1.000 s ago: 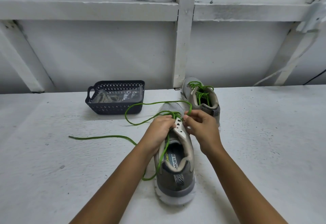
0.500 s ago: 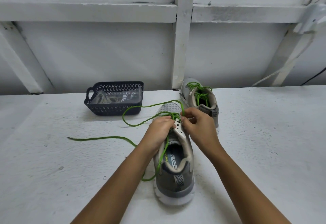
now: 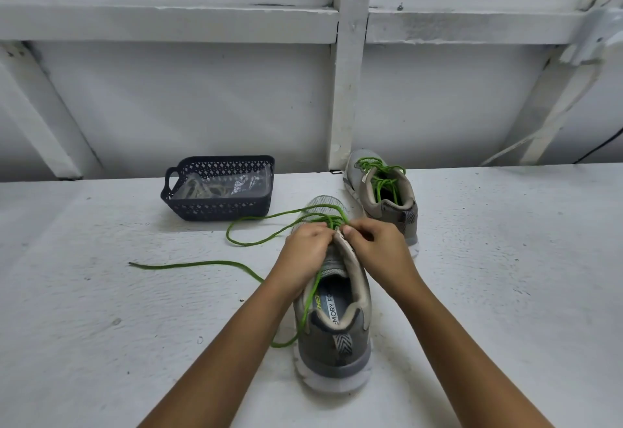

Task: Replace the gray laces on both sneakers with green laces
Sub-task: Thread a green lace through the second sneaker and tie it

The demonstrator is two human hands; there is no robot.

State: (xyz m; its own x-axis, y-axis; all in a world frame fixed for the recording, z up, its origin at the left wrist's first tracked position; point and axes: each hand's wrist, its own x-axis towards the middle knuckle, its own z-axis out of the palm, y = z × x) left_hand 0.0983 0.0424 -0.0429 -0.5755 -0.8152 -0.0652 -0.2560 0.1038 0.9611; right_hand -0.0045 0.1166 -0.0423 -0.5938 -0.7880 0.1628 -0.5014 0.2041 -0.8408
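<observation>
A gray sneaker (image 3: 337,343) stands heel toward me in the middle of the white surface. A green lace (image 3: 209,263) runs through its front eyelets, loops out to the left and trails down past the heel. My left hand (image 3: 305,252) grips the sneaker's left eyelet flap. My right hand (image 3: 377,249) pinches the green lace at the right eyelet flap. A second gray sneaker (image 3: 384,191) with green lacing sits behind, by the wall.
A dark plastic basket (image 3: 215,210) at the back left holds gray laces in a clear bag. A white wall with a vertical post (image 3: 349,90) closes the far edge. The white surface (image 3: 505,276) spreads to both sides.
My right hand has drawn in toward the eyelets, and the green loop above the toe has become lower and tighter. The left hand has stayed on the sneaker.
</observation>
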